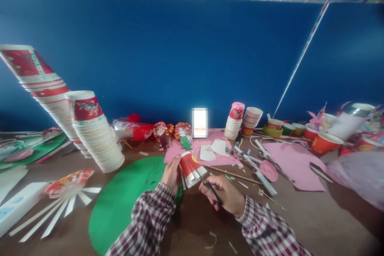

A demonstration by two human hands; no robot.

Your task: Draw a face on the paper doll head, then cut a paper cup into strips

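Observation:
My left hand (171, 174) is closed on a red and white paper cup (191, 170), gripping its left side. The cup's wall is slit into strips that hang down at its lower edge. In my right hand (223, 192) is a pair of dark-handled scissors (212, 192), with the fingers wrapped round the handles. The scissor blades reach up to the cup's right side, among the strips. A round green sheet (126, 192) lies on the table under my left forearm.
Tall stacks of paper cups (97, 136) lean at the left, near a cut, fanned-out cup (69, 188). Paper figures (183, 134) and pink paper (174, 153) lie behind my hands. More cups (325, 142), another pink sheet (295, 164) and scraps are at the right. A blue partition (150, 56) stands behind.

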